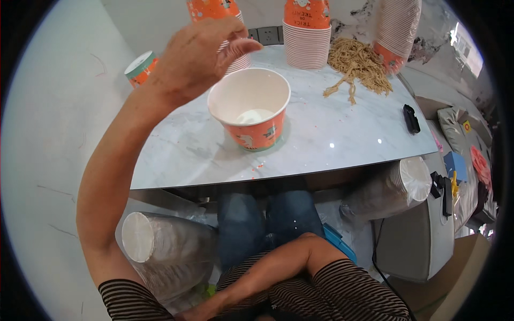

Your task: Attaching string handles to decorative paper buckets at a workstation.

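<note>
A large orange paper bucket (254, 134) with Halloween pictures and a white inside stands upright near the middle of the table; something pale lies at its bottom. Above its far left rim hovers my left hand (206, 56), thumb stretched out apart from the bent fingers, with nothing visible in it. Behind that hand rises a stack of nested orange buckets (214, 9), partly hidden by it. My right forearm crosses my lap toward the lower left. Of my right hand (195, 313) only a part shows at the lower edge, its fingers out of sight.
Farther back stand another bucket stack (307, 48), a heap of tan cords (361, 64) and a wrapped stack (396, 32). A green-rimmed bucket (142, 69) lies tilted at left. A black case (411, 119) sits at right. Wrapped stacks (176, 238) flank my legs.
</note>
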Demonstrator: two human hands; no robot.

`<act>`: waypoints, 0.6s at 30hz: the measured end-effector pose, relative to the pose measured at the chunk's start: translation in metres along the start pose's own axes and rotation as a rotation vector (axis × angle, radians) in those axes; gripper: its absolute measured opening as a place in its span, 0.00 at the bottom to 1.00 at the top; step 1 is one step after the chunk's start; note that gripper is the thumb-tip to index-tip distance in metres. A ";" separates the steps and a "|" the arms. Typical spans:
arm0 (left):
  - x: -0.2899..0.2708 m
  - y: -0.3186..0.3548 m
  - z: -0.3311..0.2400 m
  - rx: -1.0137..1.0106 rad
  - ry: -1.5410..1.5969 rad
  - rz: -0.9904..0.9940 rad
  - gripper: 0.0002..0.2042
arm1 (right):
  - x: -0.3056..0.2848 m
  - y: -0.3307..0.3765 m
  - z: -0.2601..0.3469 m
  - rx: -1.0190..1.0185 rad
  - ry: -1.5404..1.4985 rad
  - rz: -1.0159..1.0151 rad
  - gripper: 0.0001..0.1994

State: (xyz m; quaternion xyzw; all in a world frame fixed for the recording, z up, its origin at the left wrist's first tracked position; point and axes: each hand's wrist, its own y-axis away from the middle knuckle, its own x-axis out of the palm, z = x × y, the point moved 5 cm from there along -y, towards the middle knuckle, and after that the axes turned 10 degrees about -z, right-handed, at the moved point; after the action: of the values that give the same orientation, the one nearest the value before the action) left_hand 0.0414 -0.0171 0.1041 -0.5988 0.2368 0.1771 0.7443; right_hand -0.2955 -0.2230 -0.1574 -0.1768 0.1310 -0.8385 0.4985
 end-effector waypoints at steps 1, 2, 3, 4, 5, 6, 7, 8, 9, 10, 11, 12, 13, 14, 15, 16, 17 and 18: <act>-0.005 0.001 0.003 -0.021 -0.019 0.020 0.11 | -0.006 0.012 0.003 -0.019 0.024 -0.004 0.31; -0.004 0.003 0.006 -0.041 -0.034 0.044 0.11 | -0.016 0.011 0.003 -0.042 0.047 -0.011 0.31; -0.002 0.006 0.007 -0.044 -0.033 0.047 0.11 | -0.022 0.012 0.005 -0.066 0.070 -0.019 0.31; 0.007 0.007 0.007 -0.072 -0.044 0.133 0.11 | -0.007 0.004 -0.016 -0.086 0.099 -0.031 0.31; 0.016 0.012 0.007 -0.105 -0.053 0.223 0.11 | 0.001 0.000 -0.022 -0.107 0.121 -0.043 0.30; 0.021 0.016 0.006 -0.109 -0.048 0.224 0.11 | -0.001 0.004 -0.031 -0.128 0.143 -0.055 0.30; 0.027 0.018 0.002 -0.068 -0.047 0.225 0.10 | 0.001 -0.003 -0.040 -0.151 0.169 -0.065 0.30; 0.030 0.020 -0.002 -0.029 -0.053 0.227 0.09 | 0.009 -0.013 -0.049 -0.175 0.195 -0.068 0.30; 0.031 0.022 -0.005 -0.020 -0.051 0.209 0.09 | 0.011 -0.012 -0.060 -0.199 0.222 -0.071 0.29; 0.032 0.024 -0.006 -0.022 -0.046 0.209 0.09 | 0.014 -0.011 -0.066 -0.220 0.245 -0.082 0.29; 0.035 0.025 -0.004 -0.077 -0.032 0.260 0.09 | 0.014 -0.017 -0.072 -0.240 0.269 -0.094 0.29; 0.038 0.027 -0.003 -0.131 -0.017 0.311 0.09 | 0.015 -0.006 -0.079 -0.260 0.294 -0.106 0.29; 0.040 0.028 -0.005 -0.133 -0.012 0.311 0.09 | 0.012 -0.007 -0.082 -0.280 0.318 -0.118 0.28; 0.045 0.032 -0.003 -0.249 0.079 0.375 0.10 | 0.013 -0.012 -0.082 -0.300 0.343 -0.130 0.28; 0.050 0.036 -0.002 -0.364 0.171 0.438 0.12 | 0.002 -0.009 -0.087 -0.320 0.369 -0.142 0.28; 0.050 0.042 -0.005 -0.386 0.242 0.415 0.13 | 0.004 -0.009 -0.092 -0.343 0.396 -0.143 0.28; 0.053 0.048 -0.009 -0.405 0.315 0.393 0.14 | 0.014 -0.010 -0.104 -0.368 0.424 -0.145 0.27; 0.056 0.056 -0.013 -0.410 0.331 0.396 0.15 | 0.018 -0.012 -0.116 -0.392 0.453 -0.148 0.27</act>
State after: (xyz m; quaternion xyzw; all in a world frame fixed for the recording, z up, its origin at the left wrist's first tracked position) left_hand 0.0549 -0.0187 0.0256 -0.6993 0.4259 0.2626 0.5106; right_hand -0.3626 -0.2285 -0.2547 -0.0874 0.3849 -0.8493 0.3505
